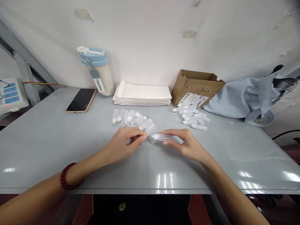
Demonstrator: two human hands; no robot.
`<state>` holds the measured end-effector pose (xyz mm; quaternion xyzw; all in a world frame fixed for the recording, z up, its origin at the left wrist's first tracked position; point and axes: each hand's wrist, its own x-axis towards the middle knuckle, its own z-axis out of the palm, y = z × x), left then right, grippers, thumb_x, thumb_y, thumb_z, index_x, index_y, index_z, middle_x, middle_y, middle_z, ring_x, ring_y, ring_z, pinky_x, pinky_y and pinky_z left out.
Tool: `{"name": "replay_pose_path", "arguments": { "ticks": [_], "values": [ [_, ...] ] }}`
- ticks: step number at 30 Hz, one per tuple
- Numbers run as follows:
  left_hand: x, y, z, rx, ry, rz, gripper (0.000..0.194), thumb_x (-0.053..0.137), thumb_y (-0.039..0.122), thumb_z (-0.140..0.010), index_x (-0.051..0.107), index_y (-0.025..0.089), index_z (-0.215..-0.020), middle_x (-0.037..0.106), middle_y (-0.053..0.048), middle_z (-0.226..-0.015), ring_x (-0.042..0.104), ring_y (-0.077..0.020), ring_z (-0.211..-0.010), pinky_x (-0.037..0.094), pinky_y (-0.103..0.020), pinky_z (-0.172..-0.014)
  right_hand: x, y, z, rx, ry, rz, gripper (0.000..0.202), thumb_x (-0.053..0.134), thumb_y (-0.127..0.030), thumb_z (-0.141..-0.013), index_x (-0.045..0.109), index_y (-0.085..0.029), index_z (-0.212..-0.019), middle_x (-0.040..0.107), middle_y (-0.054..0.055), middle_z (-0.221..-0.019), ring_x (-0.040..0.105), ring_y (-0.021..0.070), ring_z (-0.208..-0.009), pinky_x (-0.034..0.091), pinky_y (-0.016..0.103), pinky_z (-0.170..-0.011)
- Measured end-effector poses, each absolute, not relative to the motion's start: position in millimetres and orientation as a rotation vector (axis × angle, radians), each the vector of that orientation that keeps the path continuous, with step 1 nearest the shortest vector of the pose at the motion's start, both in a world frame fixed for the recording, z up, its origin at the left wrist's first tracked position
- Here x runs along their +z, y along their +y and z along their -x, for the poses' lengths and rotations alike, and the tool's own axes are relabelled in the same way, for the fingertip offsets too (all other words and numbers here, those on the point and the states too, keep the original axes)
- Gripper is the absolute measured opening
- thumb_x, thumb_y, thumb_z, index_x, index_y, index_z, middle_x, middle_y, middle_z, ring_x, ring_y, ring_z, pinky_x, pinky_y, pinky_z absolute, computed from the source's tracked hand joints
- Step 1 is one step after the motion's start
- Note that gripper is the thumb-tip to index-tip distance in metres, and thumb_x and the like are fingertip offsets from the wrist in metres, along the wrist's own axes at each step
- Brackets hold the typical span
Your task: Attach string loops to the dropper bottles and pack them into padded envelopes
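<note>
My right hand (185,141) pinches a small translucent bottle (165,137) between thumb and fingers, its white cap pointing left. Close to that cap, the thumb and forefinger of my left hand (127,140) are pressed together; a thin string seems to run between them and the cap. Just behind the fingertips lie several translucent pieces (150,126), partly overlapping. A row of similar bottles with white caps and strings (129,116) lies behind my left hand. Another pile of such bottles (189,119) is behind my right hand.
On the grey table (47,134), a phone (81,100) and an upright blue-lidded cup (100,72) stand at the back left. White envelopes (144,93) are stacked at the back middle. To their right are an open cardboard box (195,87) and a light-blue cloth bag (239,97).
</note>
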<state>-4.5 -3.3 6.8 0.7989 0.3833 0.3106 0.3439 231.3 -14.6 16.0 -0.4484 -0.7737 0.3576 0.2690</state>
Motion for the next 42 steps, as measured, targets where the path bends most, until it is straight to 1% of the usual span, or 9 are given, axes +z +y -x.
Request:
{"name": "replay_pose_path", "arguments": {
  "ticks": [5,10,17,23,28,34,42],
  "values": [
    [6,-3,5,0.799,0.991,-2.102,0.022,0.048,0.021,-0.088,0.067,0.016,-0.079,0.058,0.001,-0.062,0.050,-0.0085,-0.054,0.040,-0.019,-0.053,15,-16,-230,0.950,-2.068,1.223,0.021,0.061,-0.027,-0.083,0.068,-0.021,-0.102,0.072,0.002,-0.099,0.067,0.0200,-0.088,0.052,0.028,-0.071],
    [5,-4,5,0.808,0.973,-2.122,0.022,0.048,0.020,-0.088,0.068,0.015,-0.079,0.058,0.001,-0.061,0.050,-0.0089,-0.055,0.040,-0.020,-0.054,14,-17,-229,0.946,-2.058,1.205,0.020,0.061,-0.025,-0.083,0.069,-0.022,-0.102,0.072,0.002,-0.099,0.066,0.0193,-0.087,0.051,0.029,-0.074],
    [4,-4,4,0.803,0.966,-2.124,0.022,0.048,0.020,-0.089,0.067,0.015,-0.078,0.057,0.001,-0.061,0.051,-0.0091,-0.056,0.040,-0.020,-0.055,12,-17,-228,0.979,-2.054,1.193,0.021,0.061,-0.024,-0.083,0.069,-0.021,-0.103,0.072,0.002,-0.095,0.065,0.0175,-0.081,0.049,0.026,-0.067],
    [5,-6,4,0.787,0.966,-2.132,0.023,0.048,0.019,-0.088,0.067,0.014,-0.077,0.056,0.002,-0.061,0.050,-0.0087,-0.056,0.039,-0.020,-0.055,9,-17,-227,0.971,-2.052,1.173,0.021,0.062,-0.023,-0.083,0.070,-0.021,-0.103,0.072,0.001,-0.091,0.063,0.0157,-0.075,0.046,0.026,-0.066],
    [3,-5,5,0.776,0.976,-2.130,0.022,0.048,0.019,-0.088,0.066,0.014,-0.077,0.056,0.002,-0.061,0.050,-0.0083,-0.056,0.039,-0.019,-0.056,7,-17,-225,0.995,-2.036,1.145,0.023,0.061,-0.022,-0.084,0.070,-0.022,-0.105,0.072,0.001,-0.089,0.061,0.0151,-0.073,0.044,0.025,-0.061],
    [2,-6,4,0.760,0.941,-2.161,0.022,0.048,0.018,-0.088,0.064,0.014,-0.073,0.055,0.003,-0.060,0.048,-0.0079,-0.054,0.038,-0.019,-0.055,5,-18,-224,1.015,-2.006,1.137,0.022,0.061,-0.022,-0.083,0.071,-0.021,-0.103,0.072,0.002,-0.089,0.063,0.0166,-0.076,0.047,0.027,-0.066],
    [2,-6,5,0.787,0.924,-2.174,0.020,0.049,0.016,-0.087,0.065,0.014,-0.076,0.055,0.003,-0.060,0.048,-0.0075,-0.054,0.038,-0.019,-0.055,2,-20,-220,1.057,-1.980,1.133,0.020,0.061,-0.024,-0.084,0.072,-0.018,-0.100,0.072,0.002,-0.089,0.062,0.0163,-0.073,0.046,0.026,-0.063]
  ]
}}
